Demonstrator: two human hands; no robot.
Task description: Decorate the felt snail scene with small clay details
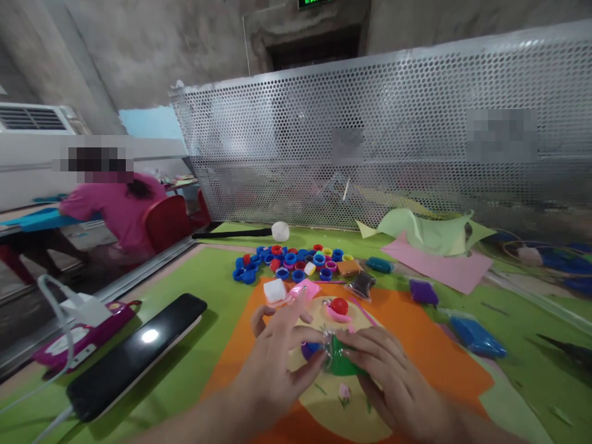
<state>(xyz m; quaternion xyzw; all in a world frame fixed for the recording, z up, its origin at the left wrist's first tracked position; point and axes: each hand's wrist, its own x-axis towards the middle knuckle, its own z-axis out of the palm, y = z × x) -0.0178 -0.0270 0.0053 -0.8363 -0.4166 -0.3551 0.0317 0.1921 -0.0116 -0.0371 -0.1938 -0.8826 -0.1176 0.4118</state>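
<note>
A packet of green modelling clay (343, 361) in clear plastic is between my hands, over a pale yellow round piece (337, 416). My left hand (280, 348) pinches the crinkled end of the wrapper with thumb and fingers. From the other side, my right hand (393, 370) grips the green packet, its fingers bent over the top. The yellow round carries a red ball (339, 306) on a pink shape and, lower down, a small pink flower (345, 392) with green bits. A dark blue piece (311, 350) shows partly behind my left fingers.
Orange paper (420, 364) lies under the work. Behind sit several coloured bottle caps (289, 259), white clay (275, 290) and a blue packet (478, 336). A phone (139, 351) and power strip (92, 330) occupy the left. Perforated metal (300, 111) stands behind; a person (115, 209) sits far left.
</note>
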